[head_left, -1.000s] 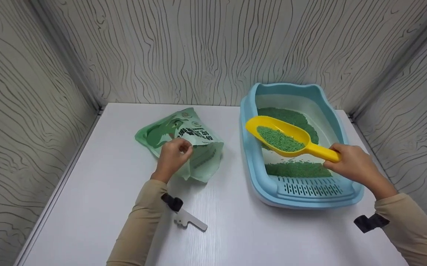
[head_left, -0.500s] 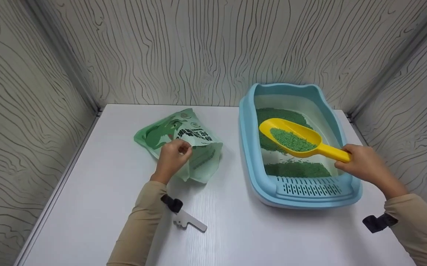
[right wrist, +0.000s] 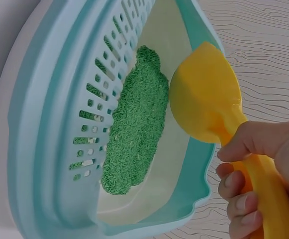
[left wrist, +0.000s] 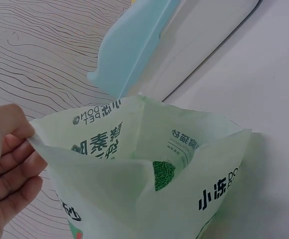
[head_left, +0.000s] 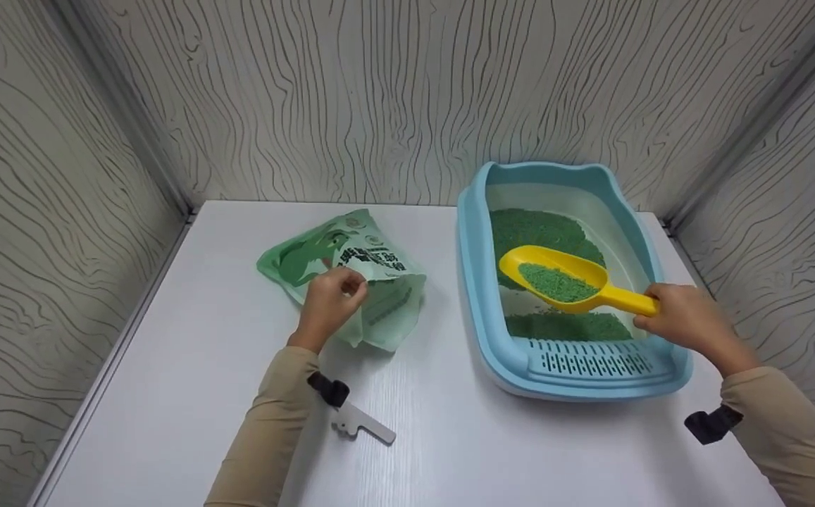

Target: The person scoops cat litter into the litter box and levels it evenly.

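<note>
My right hand [head_left: 685, 317] grips the handle of a yellow scoop [head_left: 625, 301] above the blue litter box [head_left: 481, 282]. Green litter pellets [head_left: 558, 283] fill part of the scoop's bowl, which lies nearly level. In the right wrist view the underside of the scoop [right wrist: 204, 94] shows, with thumb and fingers wrapped round its handle. My left hand [head_left: 333, 303] pinches the edge of a light green litter bag [head_left: 386, 310] between thumb and finger. The left wrist view looks into the bag's open mouth, where some green pellets [left wrist: 163, 174] show inside.
More pellets [head_left: 569, 326] lie in two patches on the box's floor, behind its slotted front ledge [head_left: 590, 359]. On the white table [head_left: 449, 451], a small grey flat tool [head_left: 368, 424] lies by the left wrist. Wood-patterned walls [head_left: 379, 98] enclose the back and sides.
My right hand has moved the loaded scoop rightward from over the box's left rim, then slightly down and toward me, over the box's inside. The left hand and bag stay put.
</note>
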`<state>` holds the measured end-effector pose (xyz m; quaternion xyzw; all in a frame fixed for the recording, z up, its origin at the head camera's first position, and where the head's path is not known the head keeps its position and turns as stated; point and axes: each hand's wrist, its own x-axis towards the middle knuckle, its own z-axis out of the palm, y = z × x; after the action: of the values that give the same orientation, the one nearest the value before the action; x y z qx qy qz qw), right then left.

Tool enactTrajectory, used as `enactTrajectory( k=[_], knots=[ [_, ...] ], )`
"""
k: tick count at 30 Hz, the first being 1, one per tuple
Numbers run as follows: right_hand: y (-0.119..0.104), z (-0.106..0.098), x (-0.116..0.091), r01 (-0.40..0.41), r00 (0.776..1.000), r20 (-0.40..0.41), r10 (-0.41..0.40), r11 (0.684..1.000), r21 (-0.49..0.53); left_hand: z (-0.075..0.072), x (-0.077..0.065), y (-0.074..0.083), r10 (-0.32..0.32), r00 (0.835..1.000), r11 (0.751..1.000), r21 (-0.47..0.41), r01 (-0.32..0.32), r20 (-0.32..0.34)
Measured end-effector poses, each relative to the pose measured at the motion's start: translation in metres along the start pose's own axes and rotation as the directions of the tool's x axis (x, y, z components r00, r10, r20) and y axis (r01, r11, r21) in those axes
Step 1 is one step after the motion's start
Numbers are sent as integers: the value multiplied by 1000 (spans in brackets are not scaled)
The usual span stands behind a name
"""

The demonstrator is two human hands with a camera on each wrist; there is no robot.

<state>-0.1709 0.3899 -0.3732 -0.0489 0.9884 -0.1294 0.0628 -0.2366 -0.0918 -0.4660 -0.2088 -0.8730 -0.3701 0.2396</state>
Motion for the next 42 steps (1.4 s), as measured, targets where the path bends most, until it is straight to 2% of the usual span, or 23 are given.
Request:
enactTrajectory(
  k=[6, 11, 19, 26, 34, 42],
  knots=[
    [-1, 5, 9, 26, 1000, 14, -26, 999, -46, 0, 1, -1, 21, 1000, 1000, -2, -21, -14],
    [-6, 7, 16, 19, 999, 35, -16, 996, -84, 0, 0, 0, 25, 1000, 1000, 10, -25, -19],
    [-17, 10, 28, 31, 997, 70, -22, 990, -135, 0, -2, 0, 1, 1000, 1000, -2, -1, -21],
    [-25, 10, 37, 52, 997, 57, -41, 979, -196, 1, -1, -1, -1, 1000, 1000, -12, 1, -17],
    [-31, 7, 36, 78, 996, 61, -64, 964, -255, 1, -1, 0, -1, 1000, 1000, -25, 1, -6],
    [-28, -4, 32, 108, 994, 59, -95, 950, -293, 1, -2, -1, 7, 1000, 1000, -6, -7, -14]
  ],
)
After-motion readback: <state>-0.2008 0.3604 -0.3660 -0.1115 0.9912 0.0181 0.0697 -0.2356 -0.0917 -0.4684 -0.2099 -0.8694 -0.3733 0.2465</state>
